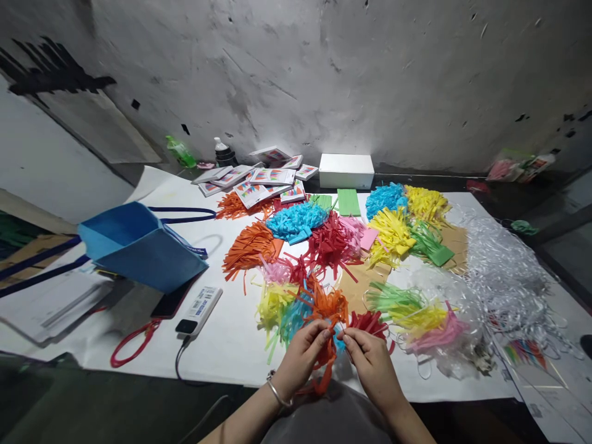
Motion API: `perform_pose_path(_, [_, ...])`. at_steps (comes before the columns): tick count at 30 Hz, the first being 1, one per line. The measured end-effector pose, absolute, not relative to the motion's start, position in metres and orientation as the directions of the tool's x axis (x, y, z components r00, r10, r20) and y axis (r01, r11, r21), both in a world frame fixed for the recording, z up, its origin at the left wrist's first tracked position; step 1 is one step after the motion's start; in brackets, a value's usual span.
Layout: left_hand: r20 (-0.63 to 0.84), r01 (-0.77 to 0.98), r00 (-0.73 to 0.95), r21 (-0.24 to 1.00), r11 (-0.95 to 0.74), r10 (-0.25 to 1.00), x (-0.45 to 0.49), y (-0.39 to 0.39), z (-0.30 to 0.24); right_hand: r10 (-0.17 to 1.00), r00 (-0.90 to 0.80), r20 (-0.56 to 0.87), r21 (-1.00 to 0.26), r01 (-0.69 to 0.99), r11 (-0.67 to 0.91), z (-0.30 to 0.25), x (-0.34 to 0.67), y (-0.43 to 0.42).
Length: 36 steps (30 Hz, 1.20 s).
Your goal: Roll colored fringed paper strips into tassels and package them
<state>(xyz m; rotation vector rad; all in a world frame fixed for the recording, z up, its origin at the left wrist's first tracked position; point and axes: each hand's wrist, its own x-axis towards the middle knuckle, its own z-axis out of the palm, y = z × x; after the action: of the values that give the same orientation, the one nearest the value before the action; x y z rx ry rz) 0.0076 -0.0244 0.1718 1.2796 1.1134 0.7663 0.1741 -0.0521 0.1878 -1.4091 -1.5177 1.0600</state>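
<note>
In the head view, my left hand pinches an orange paper tassel, whose strips spread above the fingers and hang below them. Just to its right, my right hand is closed at the fingertips on a thin strand beside the tassel; its material is too fine to tell. Around the hands lie fringed paper tassels: yellow and light blue ones on the left, a dark red one behind the right hand. Further back are red, blue and orange fringe bundles.
A blue bag with dark handles and a white power bank with a cable are at left. Packaged boxes and a white box stand along the wall. Tangled clear plastic strands cover the table's right side.
</note>
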Motion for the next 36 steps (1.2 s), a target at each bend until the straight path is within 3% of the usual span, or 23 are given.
perform_pose_path(15, [-0.015, 0.456, 0.373, 0.874, -0.169, 0.928, 0.001, -0.027, 0.167, 0.990, -0.138, -0.030, -0.886, 0.463, 0.038, 0.187, 0.175, -0.049])
perform_pose_path(29, [-0.065, 0.449, 0.463, 0.877, -0.171, 0.884, 0.001, -0.023, 0.178, 0.960, -0.275, 0.052, -0.883, 0.437, 0.172, 0.189, 0.184, -0.051])
perform_pose_path(32, [-0.062, 0.462, 0.506, 0.862, -0.210, 0.860, 0.000, -0.024, 0.177, 0.983, -0.185, -0.012, -0.904, 0.421, 0.068, 0.185, 0.183, -0.050])
perform_pose_path(36, [-0.050, 0.509, 0.538, 0.815, -0.277, 0.842, 0.000, -0.026, 0.176, 0.951, -0.236, -0.201, -0.973, 0.158, -0.166, 0.180, 0.179, -0.049])
